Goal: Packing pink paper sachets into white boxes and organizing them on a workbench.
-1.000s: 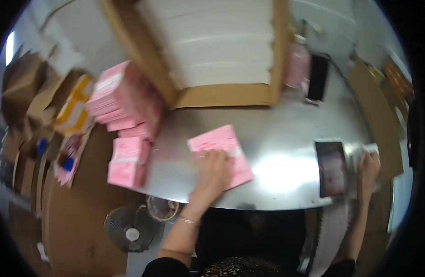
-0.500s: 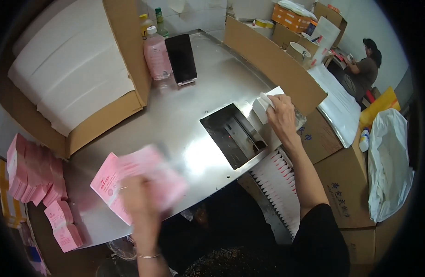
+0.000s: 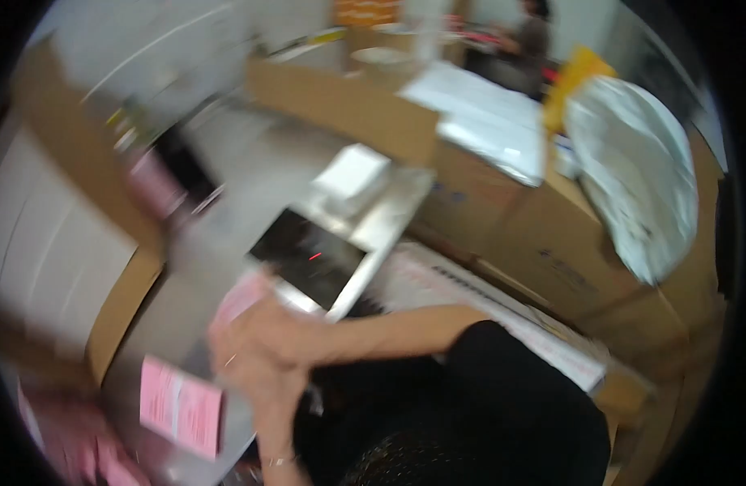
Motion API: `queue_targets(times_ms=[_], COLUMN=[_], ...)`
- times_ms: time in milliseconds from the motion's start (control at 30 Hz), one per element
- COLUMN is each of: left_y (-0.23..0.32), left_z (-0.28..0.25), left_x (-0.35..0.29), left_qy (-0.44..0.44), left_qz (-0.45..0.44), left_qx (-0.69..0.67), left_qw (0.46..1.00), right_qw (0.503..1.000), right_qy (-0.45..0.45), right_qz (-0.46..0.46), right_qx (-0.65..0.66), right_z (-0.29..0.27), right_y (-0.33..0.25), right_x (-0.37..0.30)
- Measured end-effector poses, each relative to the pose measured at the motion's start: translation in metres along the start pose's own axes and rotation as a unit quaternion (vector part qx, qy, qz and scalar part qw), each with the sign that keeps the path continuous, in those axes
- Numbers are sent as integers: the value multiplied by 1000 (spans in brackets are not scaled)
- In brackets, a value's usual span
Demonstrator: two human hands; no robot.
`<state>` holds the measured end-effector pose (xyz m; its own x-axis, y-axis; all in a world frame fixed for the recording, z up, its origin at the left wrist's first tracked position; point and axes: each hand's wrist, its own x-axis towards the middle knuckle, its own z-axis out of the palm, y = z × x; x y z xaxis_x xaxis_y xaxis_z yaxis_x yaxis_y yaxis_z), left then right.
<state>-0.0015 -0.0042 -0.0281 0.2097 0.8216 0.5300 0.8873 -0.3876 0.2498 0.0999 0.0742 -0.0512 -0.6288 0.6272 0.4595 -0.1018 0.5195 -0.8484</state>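
Observation:
My left hand (image 3: pixel 239 360) and my right hand (image 3: pixel 280 324) meet over the table's near part, both smeared by motion. A pink printed paper packet (image 3: pixel 237 301) shows just beyond them, and my left hand grips it. The fingers of my right hand are blurred and hidden against the packet, so I cannot tell what they hold. Left of my hands, another pink printed packet (image 3: pixel 180 407) lies flat on the metal table. A white stack of folded paper (image 3: pixel 353 174) sits beyond the rectangular table opening (image 3: pixel 309 257).
At left stands a large carton (image 3: pixel 120 312) of white paper. A pink bottle (image 3: pixel 156 182) and a dark phone (image 3: pixel 185 166) stand farther back. Pink packets (image 3: pixel 77 437) lie lower left. Cartons (image 3: pixel 543 243) and a white plastic bag (image 3: pixel 632 170) line the right. Another person (image 3: pixel 525 49) sits at the back.
My right hand has left the white paper stack and come over to my left hand at the pink packet. The view has swung to the right.

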Motion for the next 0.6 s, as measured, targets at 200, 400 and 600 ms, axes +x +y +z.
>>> queue_targets(times_ms=[200,400,600], left_y=[-38,-5,-4], left_z=[-6,-14,-29], left_x=[-22,-1,13], left_qy=[-85,-115,-68], left_qz=[-30,-120,-43], left_qx=[135,106,114], left_qw=[987,980,990], right_qw=[716,589,723], right_qy=[189,240,251], right_qz=[-62,92,96], right_qx=[-669,-767,-636], right_z=[-77,-179,-202], right_y=[-31,16,-15], right_x=[-9,-21,-18])
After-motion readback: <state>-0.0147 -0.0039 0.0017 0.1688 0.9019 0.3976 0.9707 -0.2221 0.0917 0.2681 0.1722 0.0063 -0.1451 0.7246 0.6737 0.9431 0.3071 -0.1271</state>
